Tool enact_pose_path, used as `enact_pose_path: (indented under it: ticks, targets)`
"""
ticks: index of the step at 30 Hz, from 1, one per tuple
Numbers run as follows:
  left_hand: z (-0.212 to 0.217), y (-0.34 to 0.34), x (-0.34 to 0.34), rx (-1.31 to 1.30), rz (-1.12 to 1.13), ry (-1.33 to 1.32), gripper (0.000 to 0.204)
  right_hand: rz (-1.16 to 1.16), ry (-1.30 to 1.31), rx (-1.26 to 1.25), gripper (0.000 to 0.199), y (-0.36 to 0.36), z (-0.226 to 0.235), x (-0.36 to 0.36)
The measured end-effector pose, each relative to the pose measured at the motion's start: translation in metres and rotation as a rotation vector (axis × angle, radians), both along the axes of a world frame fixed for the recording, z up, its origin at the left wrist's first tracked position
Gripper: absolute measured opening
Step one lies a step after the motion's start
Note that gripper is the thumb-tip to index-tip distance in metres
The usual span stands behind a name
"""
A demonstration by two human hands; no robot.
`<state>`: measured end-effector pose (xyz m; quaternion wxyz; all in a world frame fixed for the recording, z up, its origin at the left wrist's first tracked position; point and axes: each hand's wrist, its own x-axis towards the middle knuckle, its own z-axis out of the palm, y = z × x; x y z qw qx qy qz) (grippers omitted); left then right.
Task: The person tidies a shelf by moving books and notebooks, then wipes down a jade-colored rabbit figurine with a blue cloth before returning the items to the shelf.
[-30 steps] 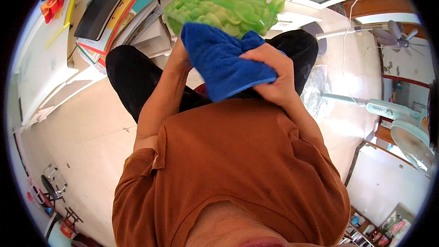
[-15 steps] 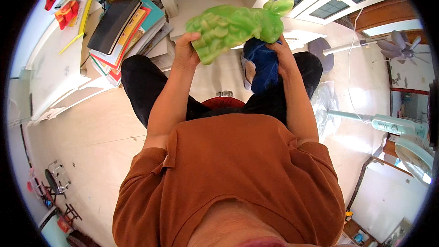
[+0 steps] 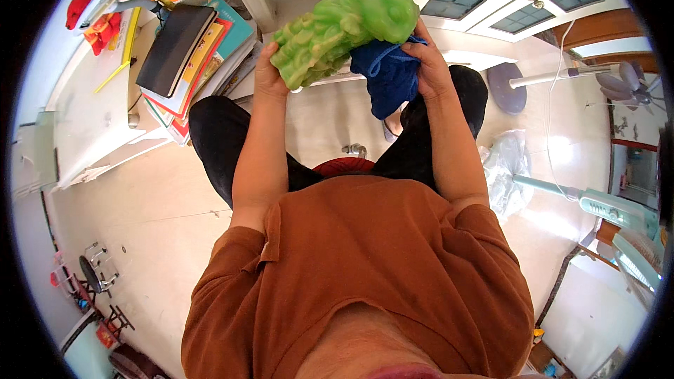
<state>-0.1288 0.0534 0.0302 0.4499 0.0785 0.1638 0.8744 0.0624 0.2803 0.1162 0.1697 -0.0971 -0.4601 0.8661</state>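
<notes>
Head view: green carving point(image 3: 330, 31) held up
Left hand point(image 3: 272, 74): fingers gripping carving's end
Right hand point(image 3: 432, 67): fingers pinching blue cloth point(image 3: 386, 77) beside carving
Clear bag point(image 3: 505, 175): contents unclear

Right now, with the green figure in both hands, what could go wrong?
The blue cloth bunched in the right hand, against the green figure, could make that grip slip. The left hand holds only one end, so the figure might tilt. If dropped, it could chip on the pale floor.
</notes>
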Motion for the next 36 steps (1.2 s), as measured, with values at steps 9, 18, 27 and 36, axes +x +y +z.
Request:
enact_pose_path:
  ticks: [9,18,27,36]
  targets:
    - [0.021,-0.018,0.008,-0.304,0.037,-0.070,0.048,0.047,0.080,0.092,0.066,-0.012,0.012,-0.010]
    - [-0.020,0.030,0.004,-0.135,0.221,-0.043,0.045,0.070,0.114,0.607,0.061,-0.011,0.022,-0.038]
    - [-0.017,0.028,-0.003,-0.466,0.309,0.222,0.046,0.022,0.087,0.795,0.062,-0.033,0.008,-0.060]
    - [0.007,0.024,-0.002,-0.311,0.332,0.096,0.048,-0.045,0.139,0.897,0.065,-0.037,-0.006,-0.078]
